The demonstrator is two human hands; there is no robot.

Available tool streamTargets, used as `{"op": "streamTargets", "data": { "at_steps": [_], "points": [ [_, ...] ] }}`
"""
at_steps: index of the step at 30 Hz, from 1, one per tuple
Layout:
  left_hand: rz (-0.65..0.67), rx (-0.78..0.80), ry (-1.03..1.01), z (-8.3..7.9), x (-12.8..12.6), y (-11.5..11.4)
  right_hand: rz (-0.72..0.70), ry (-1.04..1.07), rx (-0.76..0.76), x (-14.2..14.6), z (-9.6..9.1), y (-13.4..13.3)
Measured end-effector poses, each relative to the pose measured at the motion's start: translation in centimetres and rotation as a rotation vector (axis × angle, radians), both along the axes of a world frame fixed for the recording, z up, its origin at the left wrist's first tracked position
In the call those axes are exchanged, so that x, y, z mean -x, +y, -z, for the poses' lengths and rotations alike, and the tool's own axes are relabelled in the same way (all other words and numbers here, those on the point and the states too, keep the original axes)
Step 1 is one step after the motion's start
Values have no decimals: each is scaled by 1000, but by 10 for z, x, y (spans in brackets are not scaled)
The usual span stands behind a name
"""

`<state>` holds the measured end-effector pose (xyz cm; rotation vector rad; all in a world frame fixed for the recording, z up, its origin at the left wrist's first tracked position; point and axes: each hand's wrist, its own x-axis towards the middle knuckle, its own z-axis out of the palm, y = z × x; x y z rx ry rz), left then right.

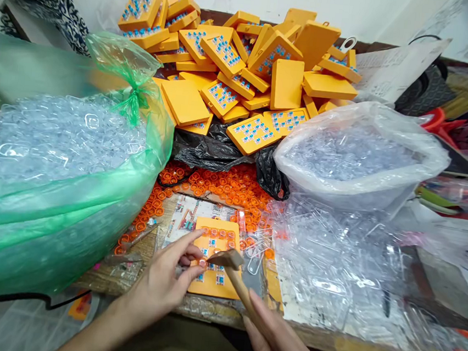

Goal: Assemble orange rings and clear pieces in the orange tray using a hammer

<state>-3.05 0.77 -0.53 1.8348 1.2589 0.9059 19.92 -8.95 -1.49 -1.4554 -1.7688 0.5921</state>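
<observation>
A yellow board (210, 287) lies flat on the worktable, with orange round caps along its top row and small blue-and-white pieces in its other places. My left hand (162, 276) rests at the board's left side, thumb and fingers closed about a small orange cap (202, 263). My right hand (280, 340) grips the wooden handle of a small hammer (243, 293). The hammer's dark head (226, 258) is over the board, its narrow end close beside the left fingertips. Whether it touches the cap I cannot tell.
Many yellow boards (286, 84) are piled at the back. A green bag (92, 184) of clear plastic parts bulges at left; a white bag (357, 190) stands at right, loose clear parts (333, 262) before it. Orange caps (220, 188) lie behind the board.
</observation>
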Motion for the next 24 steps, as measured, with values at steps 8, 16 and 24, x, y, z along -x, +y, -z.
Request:
{"op": "streamTargets", "data": {
  "at_steps": [8, 16, 24],
  "points": [
    [-158, -212, 304, -7, -14, 104, 404, 537, 254, -9, 23, 11],
    [16, -94, 328, -6, 9, 86, 460, 614, 235, -4, 22, 11],
    [0, -164, 270, 2, 10, 44, 400, 362, 129, -9, 18, 6]
  ]
}}
